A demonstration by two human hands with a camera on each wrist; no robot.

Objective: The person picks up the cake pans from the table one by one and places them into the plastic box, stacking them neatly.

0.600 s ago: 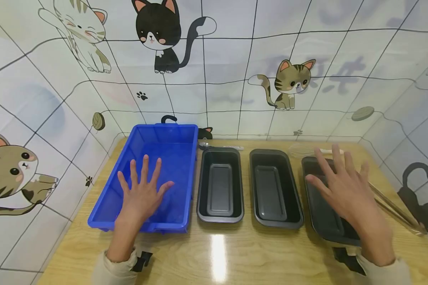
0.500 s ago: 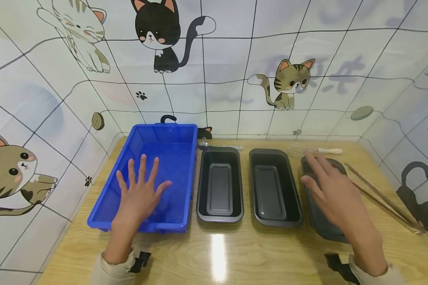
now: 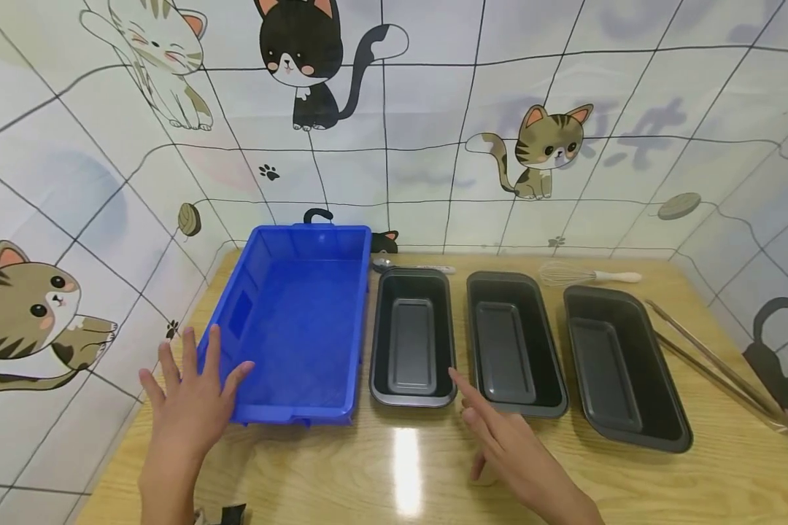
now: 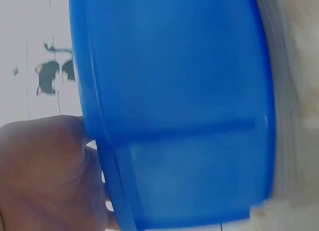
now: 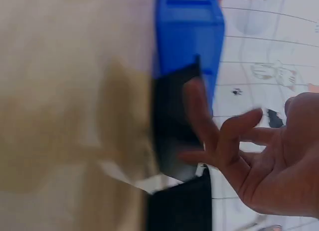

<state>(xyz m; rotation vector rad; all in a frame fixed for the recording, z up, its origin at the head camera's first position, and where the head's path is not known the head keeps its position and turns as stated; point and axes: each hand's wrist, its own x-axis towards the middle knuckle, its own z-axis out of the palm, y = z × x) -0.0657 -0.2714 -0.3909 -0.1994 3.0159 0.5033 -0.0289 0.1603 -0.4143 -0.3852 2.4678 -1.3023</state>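
Note:
My left hand [image 3: 190, 408] is over the front left corner of a blue plastic bin [image 3: 308, 328], its fingers spread and straight. The left wrist view shows that hand beside the bin's wall [image 4: 184, 81]; whether it touches is unclear. In front of the gap between the left loaf pan [image 3: 412, 346] and the middle loaf pan [image 3: 505, 350] is my right hand [image 3: 515, 452]. Its index finger points forward and the other fingers bend loosely around nothing. Both dark pans hold nothing visible. A third loaf pan [image 3: 607, 375] stands at the right.
Behind the left pan lies a spoon [image 3: 414, 267]. A whisk [image 3: 591, 275] with a pale handle rests behind the right pan, and metal tongs [image 3: 716, 364] lie to its right. The wooden table [image 3: 341, 474] meets a cat-patterned wall covering [image 3: 420, 175].
My right hand has moved left and toward me, from over the right pan to in front of the left and middle ones. My left hand has shifted left and toward me.

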